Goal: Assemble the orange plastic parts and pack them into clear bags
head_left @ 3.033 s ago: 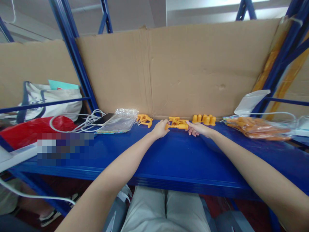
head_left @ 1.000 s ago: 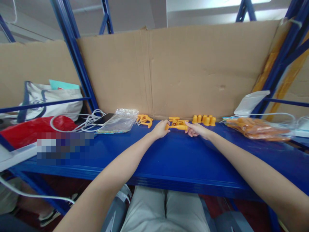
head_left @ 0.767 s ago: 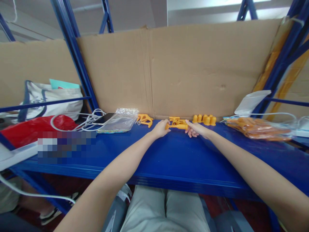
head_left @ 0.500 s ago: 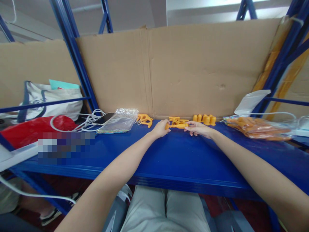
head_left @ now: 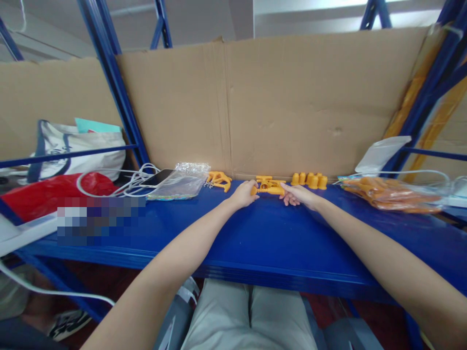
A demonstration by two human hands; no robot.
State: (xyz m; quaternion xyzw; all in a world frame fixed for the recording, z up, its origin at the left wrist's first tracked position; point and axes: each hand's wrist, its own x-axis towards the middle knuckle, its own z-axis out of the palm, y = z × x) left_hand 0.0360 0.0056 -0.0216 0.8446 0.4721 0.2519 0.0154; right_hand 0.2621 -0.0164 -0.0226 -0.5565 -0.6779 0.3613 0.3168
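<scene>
The right hand point(head_left: 297, 195) has changed its grip since half a second ago: its fingers then reached out along the yellow rod point(head_left: 274, 191), and now the thumb lies at the rod's right end with the other fingers curled below. The left hand point(head_left: 242, 194) stays clamped around the left end, in the same place. The hands are apart, the rod spanning between them at the far side of the blue table point(head_left: 270, 238). At the near left, below the table, another person's shoe point(head_left: 69, 324) has shifted slightly left.

At the far right, a clear bag point(head_left: 434, 198) holds orange pieces point(head_left: 377, 187). To the left, a flat clear bag point(head_left: 182, 188) lies beside a phone point(head_left: 159, 178); its contents are unclear. Farther left, a white tote point(head_left: 87, 145) has something turquoise point(head_left: 97, 126) sticking out above a red bag point(head_left: 62, 192).

Just beyond the rod sit more yellow parts point(head_left: 264, 179), blocking the way to the cardboard wall point(head_left: 292, 107). Yellow cups point(head_left: 313, 181) stand grouped just past the right hand. Left of the left hand are a yellow handle point(head_left: 222, 181) and small metal bits. White cables point(head_left: 136, 185) tangle near the phone.
</scene>
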